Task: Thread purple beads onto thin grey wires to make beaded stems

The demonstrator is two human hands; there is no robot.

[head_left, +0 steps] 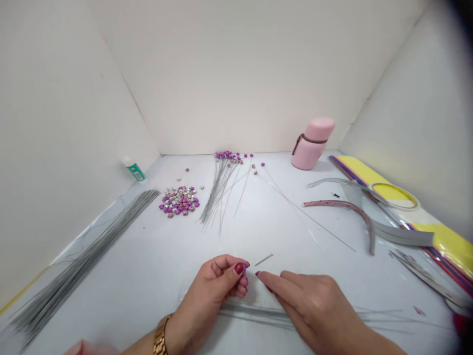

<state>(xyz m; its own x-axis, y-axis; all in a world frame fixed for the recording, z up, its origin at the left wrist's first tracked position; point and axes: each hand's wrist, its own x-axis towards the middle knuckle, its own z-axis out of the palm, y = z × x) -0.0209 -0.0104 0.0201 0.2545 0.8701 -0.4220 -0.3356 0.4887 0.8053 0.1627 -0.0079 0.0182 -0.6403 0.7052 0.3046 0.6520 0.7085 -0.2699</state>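
Observation:
Between the thumb and fingers of my left hand (218, 283) is pinched a small purple paper star (243, 271), mostly covered by the fingertips. My right hand (310, 301) is low over the table, its fingers stretched out toward the left hand and nothing visible in them. A nail (263, 260) lies just beyond its fingertips. Under and between both hands run several thin grey wires (254, 311). Farther back is a bunch of wires (218, 190) tipped with purple and pink stars (226, 155).
At left lie a pile of loose stars (180, 201), a long wire bundle (88, 261) and a glue stick (135, 170). A pink flask (312, 144) stands at the back right. Paper strips (340, 204), a tape roll (414, 202) and yellow sheets (453, 246) occupy the right side.

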